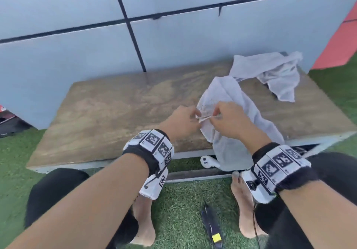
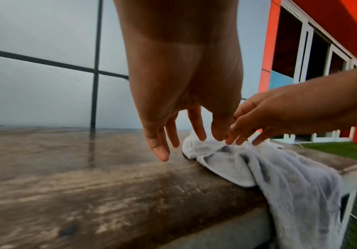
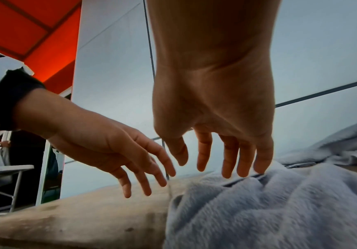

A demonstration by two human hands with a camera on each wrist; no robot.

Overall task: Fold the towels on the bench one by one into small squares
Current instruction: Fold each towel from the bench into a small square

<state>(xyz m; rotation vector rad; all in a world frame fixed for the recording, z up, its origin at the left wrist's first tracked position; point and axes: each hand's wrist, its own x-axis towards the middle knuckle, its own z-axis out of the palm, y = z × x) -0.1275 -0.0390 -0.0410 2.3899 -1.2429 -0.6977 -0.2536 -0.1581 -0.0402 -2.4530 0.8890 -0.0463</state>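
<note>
A light grey towel (image 1: 222,92) (image 2: 290,185) (image 3: 258,210) lies crumpled on the right half of the wooden bench (image 1: 116,104) (image 2: 66,168) (image 3: 66,227), and one end hangs over the front edge. My left hand (image 1: 195,114) (image 2: 209,136) (image 3: 147,182) and right hand (image 1: 214,115) (image 2: 241,141) (image 3: 216,168) meet over its near hem. In both wrist views the fingers are straight and spread, with the tips at or just above the cloth and nothing pinched. A second crumpled grey towel (image 1: 270,71) lies at the bench's far right corner.
A grey panelled wall (image 1: 173,36) rises straight behind the bench. Green turf surrounds it. A white controller (image 1: 205,161) sits under the front edge, and a dark strap with a yellow tag (image 1: 212,227) lies on the turf between my bare feet. My knees are close to the bench front.
</note>
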